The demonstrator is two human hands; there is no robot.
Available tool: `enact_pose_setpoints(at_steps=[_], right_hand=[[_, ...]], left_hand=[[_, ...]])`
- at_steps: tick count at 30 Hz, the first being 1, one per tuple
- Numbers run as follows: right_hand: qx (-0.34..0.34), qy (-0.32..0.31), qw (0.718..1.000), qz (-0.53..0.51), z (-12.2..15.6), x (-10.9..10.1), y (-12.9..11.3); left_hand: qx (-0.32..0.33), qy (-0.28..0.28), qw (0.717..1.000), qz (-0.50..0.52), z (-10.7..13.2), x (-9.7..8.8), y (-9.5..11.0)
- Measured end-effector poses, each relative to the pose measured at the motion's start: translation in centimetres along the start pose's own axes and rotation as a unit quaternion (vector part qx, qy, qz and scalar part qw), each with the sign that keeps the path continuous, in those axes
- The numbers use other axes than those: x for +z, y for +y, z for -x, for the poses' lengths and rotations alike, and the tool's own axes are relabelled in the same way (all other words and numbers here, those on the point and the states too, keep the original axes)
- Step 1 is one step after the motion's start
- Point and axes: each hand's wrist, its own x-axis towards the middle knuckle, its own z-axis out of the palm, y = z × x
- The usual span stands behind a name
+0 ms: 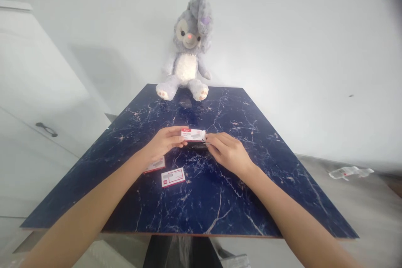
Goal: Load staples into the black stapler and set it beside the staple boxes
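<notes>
One small red-and-white box [192, 135] sits between both hands over the middle of the blue desk [251, 201]. The left hand's [166, 140] fingers pinch its left end. The right hand's [226, 150] fingers, bent close together, meet the white flap [203, 135] opposite; whether they grip it, I cannot tell. Nearer lies a white-and-red card [173, 177].
</notes>
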Motion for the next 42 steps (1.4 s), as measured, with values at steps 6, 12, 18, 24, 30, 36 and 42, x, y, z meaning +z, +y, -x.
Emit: enact_pose_setpoints(at_steps=[6, 12, 18, 24, 30, 36, 42], right_hand=[[-0.041, -0.073, 0.996, 0.016, -0.4, -0.4, -0.6], [0.013, -0.073, 0.993, -0.095, -0.4, 0.0, -1.3], [0.345, 0.115, 0.892, -0.268, -0.3, 0.1, 0.6], [0.550, 0.141, 0.645, -0.512, 0.0, 1.0, 4.3], [0.546, 0.107, 0.616, -0.558, 0.1, 0.8, 4.9], [0.436, 0.134, 0.762, -0.460, -0.6, 0.7, 1.7], [0.466, 0.114, 0.705, -0.523, -0.7, 0.8, 0.7]], left_hand=[[-0.008, 0.022, 0.999, 0.031, -0.1, -0.1, 0.3], [-0.041, 0.004, 0.999, -0.016, -0.2, -0.2, 0.3], [-0.042, -0.066, 0.982, -0.171, 0.5, 0.0, 1.1], [-0.019, -0.139, 0.916, -0.375, 1.4, 1.1, 0.9], [0.069, -0.106, 0.895, -0.427, 1.5, 2.3, 0.5], [0.083, -0.022, 0.949, -0.302, 1.3, 2.7, -0.2], [0.107, 0.044, 0.971, -0.209, 1.2, 3.2, -1.1]])
